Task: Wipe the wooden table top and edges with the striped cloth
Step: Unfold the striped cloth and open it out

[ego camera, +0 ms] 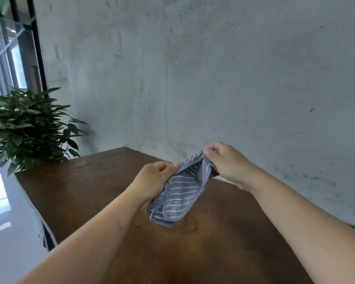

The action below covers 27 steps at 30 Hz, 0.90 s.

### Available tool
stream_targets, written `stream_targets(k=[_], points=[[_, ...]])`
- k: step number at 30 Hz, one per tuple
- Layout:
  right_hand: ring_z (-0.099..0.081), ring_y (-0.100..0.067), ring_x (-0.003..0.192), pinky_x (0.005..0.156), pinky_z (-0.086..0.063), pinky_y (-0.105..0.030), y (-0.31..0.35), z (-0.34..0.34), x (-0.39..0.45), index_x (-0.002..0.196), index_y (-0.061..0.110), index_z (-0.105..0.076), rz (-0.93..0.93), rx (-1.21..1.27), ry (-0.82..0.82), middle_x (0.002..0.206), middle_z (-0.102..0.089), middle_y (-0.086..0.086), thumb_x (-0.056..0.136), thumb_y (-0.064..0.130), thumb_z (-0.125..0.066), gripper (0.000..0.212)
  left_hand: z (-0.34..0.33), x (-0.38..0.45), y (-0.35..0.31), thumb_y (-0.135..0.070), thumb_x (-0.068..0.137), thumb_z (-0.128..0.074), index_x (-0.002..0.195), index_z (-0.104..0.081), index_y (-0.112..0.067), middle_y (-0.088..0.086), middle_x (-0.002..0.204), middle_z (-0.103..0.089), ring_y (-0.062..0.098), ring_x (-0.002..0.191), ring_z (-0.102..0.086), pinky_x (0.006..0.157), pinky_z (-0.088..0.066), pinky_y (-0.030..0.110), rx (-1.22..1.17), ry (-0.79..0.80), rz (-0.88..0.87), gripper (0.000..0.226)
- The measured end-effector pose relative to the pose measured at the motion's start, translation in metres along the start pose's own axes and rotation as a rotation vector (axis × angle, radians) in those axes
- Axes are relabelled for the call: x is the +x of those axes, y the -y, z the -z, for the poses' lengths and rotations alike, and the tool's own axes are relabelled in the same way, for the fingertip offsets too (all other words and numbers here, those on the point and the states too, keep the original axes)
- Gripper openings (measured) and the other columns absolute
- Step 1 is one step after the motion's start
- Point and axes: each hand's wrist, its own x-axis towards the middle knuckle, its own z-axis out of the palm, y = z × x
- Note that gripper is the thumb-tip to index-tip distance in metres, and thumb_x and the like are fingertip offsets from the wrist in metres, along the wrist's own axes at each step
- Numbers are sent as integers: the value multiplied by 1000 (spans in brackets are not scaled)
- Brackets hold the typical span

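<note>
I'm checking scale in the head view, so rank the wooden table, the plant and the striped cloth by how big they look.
1. Wooden table, clearly largest.
2. Plant.
3. Striped cloth, smallest, though it is nearer the camera than the plant.

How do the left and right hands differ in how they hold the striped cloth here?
The left hand grips the striped cloth lower and nearer the camera; the right hand pinches its top edge, higher and nearer the wall. The cloth hangs down past the left hand, not the right. Both hold it above the wooden table.
</note>
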Motion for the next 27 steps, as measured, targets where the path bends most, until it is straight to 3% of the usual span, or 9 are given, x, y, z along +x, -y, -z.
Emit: stream_targets(k=[3,6,10,13,16,20,22,24,27], points=[[-63,-32,79,81,-57,-50,17,-20,32,95,7,-56,12,-50,-31,91,-66,-19,101,31,-47,26,36,14,4,-49,86,-62,85,-72,-18,-3,75,-74,8,64,-69,56,-47,15,211,29,-135,32],[-54,-24,74,67,-48,-39,34,-43,58,97,5,-57,33,-137,-15,85,-59,-13,101,33,-48,30,81,34,10,-45,85,-65,79,-73,-21,-6,74,-73,3,64,-66,57,-46,12,339,97,-201,26],[-50,-24,71,62,-46,-36,62,-73,86,94,3,-60,26,-168,20,84,-55,-12,100,33,-51,31,145,65,19,-39,85,-69,79,-74,-17,7,82,-72,11,66,-62,67,-51,25,383,152,-203,23],[-48,-21,69,60,-43,-33,86,-103,112,92,5,-64,24,-192,31,81,-57,-10,99,32,-53,30,200,92,25,-33,86,-69,78,-72,-16,10,73,-68,10,61,-55,61,-45,24,402,146,-204,19],[-54,-21,75,74,-46,-37,105,-130,134,95,3,-66,16,-187,47,83,-62,-14,98,34,-55,33,242,112,30,-29,89,-66,64,-59,-26,-12,53,-51,5,47,-44,52,-38,21,483,111,-297,26],[-63,-25,90,99,-45,-42,122,-164,166,98,1,-66,-4,-193,69,94,-68,-16,92,45,-61,45,297,140,43,-21,92,-62,83,-66,-25,-5,78,-66,14,70,-62,63,-50,25,665,30,-381,10],[-66,-13,83,84,-50,-30,130,-178,181,97,5,-68,-6,-162,112,89,-72,-5,80,48,-71,46,325,155,53,-22,93,-61,91,-69,-22,-4,84,-67,13,77,-61,64,-46,20,719,-10,-397,9],[-63,-4,71,66,-46,-18,136,-191,194,96,13,-69,4,-181,164,83,-69,2,74,39,-78,36,349,168,61,-26,93,-61,92,-70,-23,-5,83,-68,10,76,-61,61,-44,16,713,-41,-405,10],[-55,-9,62,57,-44,-20,135,-218,225,99,20,-64,26,-233,193,75,-62,1,81,27,-77,24,387,196,73,-35,92,-60,83,-70,-24,-4,76,-68,14,71,-62,60,-47,22,724,-93,-382,17]])
